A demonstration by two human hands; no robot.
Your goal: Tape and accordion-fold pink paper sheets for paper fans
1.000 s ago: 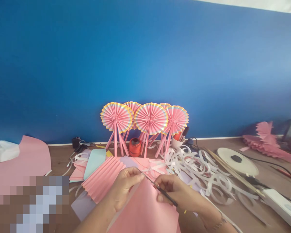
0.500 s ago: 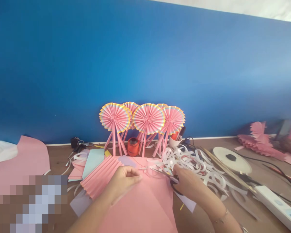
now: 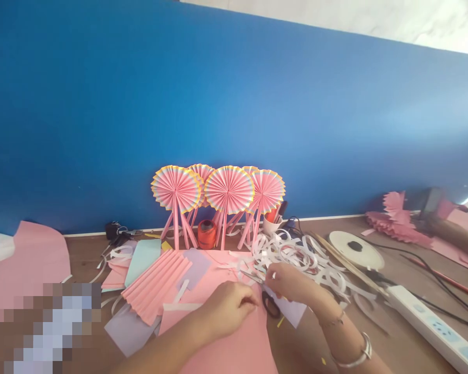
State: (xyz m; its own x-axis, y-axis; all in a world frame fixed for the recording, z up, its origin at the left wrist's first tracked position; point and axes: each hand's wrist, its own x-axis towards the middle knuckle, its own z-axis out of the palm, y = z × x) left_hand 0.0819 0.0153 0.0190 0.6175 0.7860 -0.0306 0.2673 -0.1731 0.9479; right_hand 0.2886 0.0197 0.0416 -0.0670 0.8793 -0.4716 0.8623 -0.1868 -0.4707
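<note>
A large pink paper sheet (image 3: 234,343) lies before me, with a smaller pink piece (image 3: 171,317) edged by a white strip on it. Over the sheet, my left hand (image 3: 230,309) has its fingers curled together; whatever they may pinch is hidden. My right hand (image 3: 290,283) is closed, fingers bent down beside white strips at the sheet's right edge. Black-handled scissors (image 3: 272,305) lie just below and left of it, their loops free of the fingers. A pleated pink paper (image 3: 158,285) and a lilac piece (image 3: 197,267) rest left of centre.
Pink pleated paper fans (image 3: 229,189) stand at the back around an orange roll (image 3: 206,235). Curled white strips (image 3: 308,254) heap on the right, near a white disc (image 3: 354,252) and a power strip (image 3: 432,324). Another person's arm (image 3: 458,236) shows far right.
My right hand has come off the scissors' loops. My left hand has moved right, toward the other hand. The pink piece with the white strip now shows under my left forearm. The view has shifted.
</note>
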